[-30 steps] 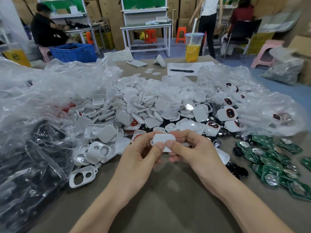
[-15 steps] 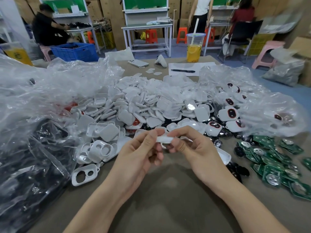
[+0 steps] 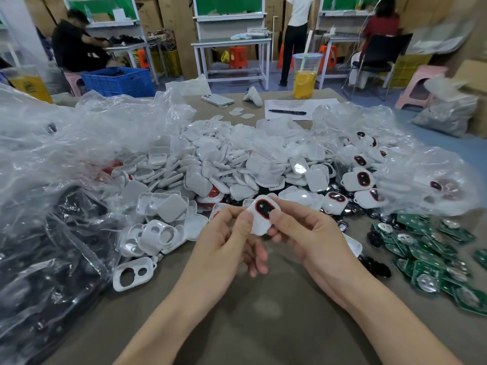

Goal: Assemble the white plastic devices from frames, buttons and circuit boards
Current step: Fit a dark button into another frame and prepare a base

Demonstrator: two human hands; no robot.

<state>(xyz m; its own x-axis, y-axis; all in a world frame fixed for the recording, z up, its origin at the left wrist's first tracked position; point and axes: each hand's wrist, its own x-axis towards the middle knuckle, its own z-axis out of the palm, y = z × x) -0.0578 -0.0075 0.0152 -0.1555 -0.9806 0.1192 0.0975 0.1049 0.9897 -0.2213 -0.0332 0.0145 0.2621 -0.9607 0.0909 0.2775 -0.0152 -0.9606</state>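
**White device (image 3: 262, 214) now button-side up, held between both hands above the worktop (image 3: 250, 325)**

The left hand (image 3: 224, 241) and right hand (image 3: 311, 233) pinch its edges, fingers (image 3: 243, 222) curled close. A second ago its plain back showed, and now the red-ringed black button faces up, so this unit looks closed and ready for the finished devices (image 3: 361, 180) to the right. Loose shells (image 3: 210, 164), an empty frame (image 3: 133, 276), circuit boards (image 3: 427, 248) and plastic bags (image 3: 66, 143) crowd around.

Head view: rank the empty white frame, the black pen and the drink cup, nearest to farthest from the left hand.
1. empty white frame, on the table to the left of the left hand.
2. black pen, far side, on the paper.
3. drink cup, at the far edge.
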